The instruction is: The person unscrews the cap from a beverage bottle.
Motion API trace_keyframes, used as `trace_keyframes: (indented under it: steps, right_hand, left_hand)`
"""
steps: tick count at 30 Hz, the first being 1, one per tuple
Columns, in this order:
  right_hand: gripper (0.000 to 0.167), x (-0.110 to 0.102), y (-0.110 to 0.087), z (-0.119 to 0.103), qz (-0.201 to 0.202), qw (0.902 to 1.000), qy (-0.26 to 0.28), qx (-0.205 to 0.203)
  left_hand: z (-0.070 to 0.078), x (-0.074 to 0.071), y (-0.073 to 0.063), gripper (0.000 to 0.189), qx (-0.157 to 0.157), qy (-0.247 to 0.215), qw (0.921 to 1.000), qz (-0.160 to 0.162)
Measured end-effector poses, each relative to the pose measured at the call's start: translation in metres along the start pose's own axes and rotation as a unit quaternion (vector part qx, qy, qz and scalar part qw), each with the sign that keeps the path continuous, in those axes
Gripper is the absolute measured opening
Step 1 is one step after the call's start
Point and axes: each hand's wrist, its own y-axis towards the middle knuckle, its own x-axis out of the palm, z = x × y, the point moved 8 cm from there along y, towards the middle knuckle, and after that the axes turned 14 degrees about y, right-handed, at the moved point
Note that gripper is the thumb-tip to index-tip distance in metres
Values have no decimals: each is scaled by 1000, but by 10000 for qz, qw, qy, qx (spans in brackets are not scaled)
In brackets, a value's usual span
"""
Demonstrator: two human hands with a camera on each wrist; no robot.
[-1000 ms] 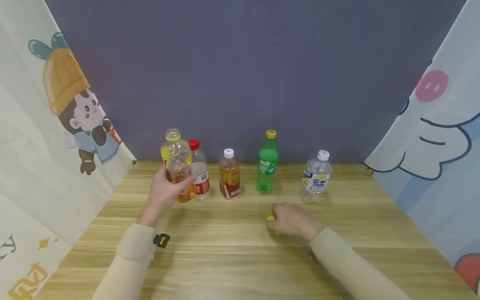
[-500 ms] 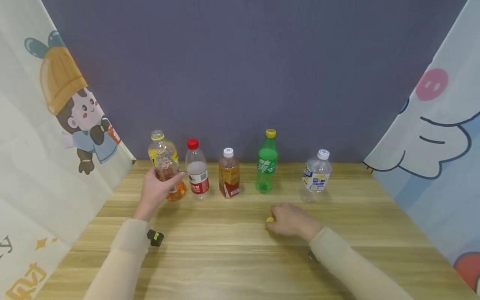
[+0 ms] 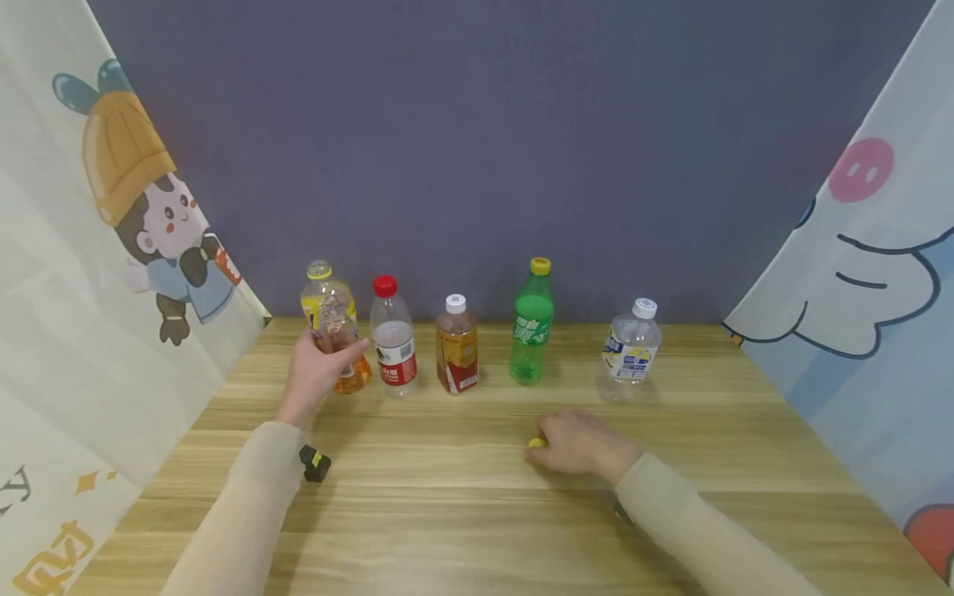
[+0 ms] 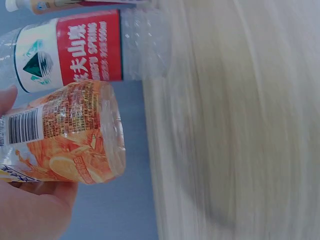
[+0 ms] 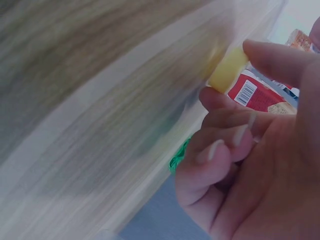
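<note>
My left hand [image 3: 316, 372] grips a clear juice bottle [image 3: 331, 310] with a yellow label, an orange base and a bare, uncapped neck. The left wrist view shows the bottle's orange printed lower part [image 4: 75, 135], its base pointing toward the table. Beside it, on its right, stands a red-capped water bottle [image 3: 392, 348] with a red and white label. My right hand [image 3: 581, 443] pinches a small yellow bottle cap [image 5: 228, 70] between thumb and index finger, low over the wooden table, its other fingers curled in.
Right of the water bottle stand a brown drink bottle [image 3: 456, 348] with a white cap, a green soda bottle [image 3: 531, 327] with a yellow cap, and a clear white-capped bottle [image 3: 629, 352]. A dark panel [image 3: 477, 149] rises behind the wooden table [image 3: 447, 513].
My left hand has carried the juice bottle leftward, away from in front of the red-capped bottle, then slightly back. My right hand with the cap has shifted slightly toward the near side.
</note>
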Motion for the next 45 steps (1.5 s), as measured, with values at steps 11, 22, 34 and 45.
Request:
trace_keyframes:
  steps: [11, 22, 34, 45]
  right_hand:
    - [33, 2, -2, -4, -104, 9998, -64, -125]
    - [34, 8, -1, 2, -132, 9995, -288, -55]
    - [35, 9, -2, 3, -157, 9994, -311, 69]
    - [35, 9, -2, 3, -113, 9995, -307, -41]
  left_hand:
    - [-3, 6, 2, 85, -160, 239, 9996, -29]
    - [-5, 9, 3, 84, -281, 636, 9973, -219]
    - [-21, 15, 5, 83, -562, 438, 9964, -461]
    - [-30, 11, 6, 85, -576, 489, 9958, -509]
